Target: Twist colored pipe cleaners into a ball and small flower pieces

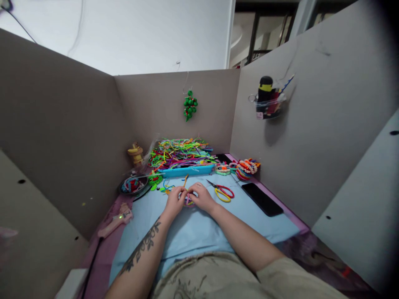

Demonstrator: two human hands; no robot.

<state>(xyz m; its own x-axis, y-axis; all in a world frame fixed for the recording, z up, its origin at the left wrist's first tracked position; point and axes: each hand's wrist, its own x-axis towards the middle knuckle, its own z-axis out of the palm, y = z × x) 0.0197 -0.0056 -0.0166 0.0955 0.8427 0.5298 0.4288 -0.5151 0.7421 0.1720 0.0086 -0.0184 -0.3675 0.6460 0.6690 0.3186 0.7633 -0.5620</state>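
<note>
My left hand [175,200] and my right hand [202,197] meet over the light blue mat [199,226], fingers pinched together on a small pipe-cleaner piece [188,198] with pink and orange strands. An orange strand [185,180] sticks up from between the fingers. Most of the piece is hidden by my fingers. Scissors with red and yellow handles [223,192] lie just right of my right hand.
A heap of coloured pipe cleaners [181,153] sits in a blue tray [187,170] at the back. Finished woven pieces [246,168], a black phone [262,199], a pink glue gun [116,220], a dark bowl [134,185]. Cardboard walls enclose the desk; a green ornament [190,106] hangs on the back wall.
</note>
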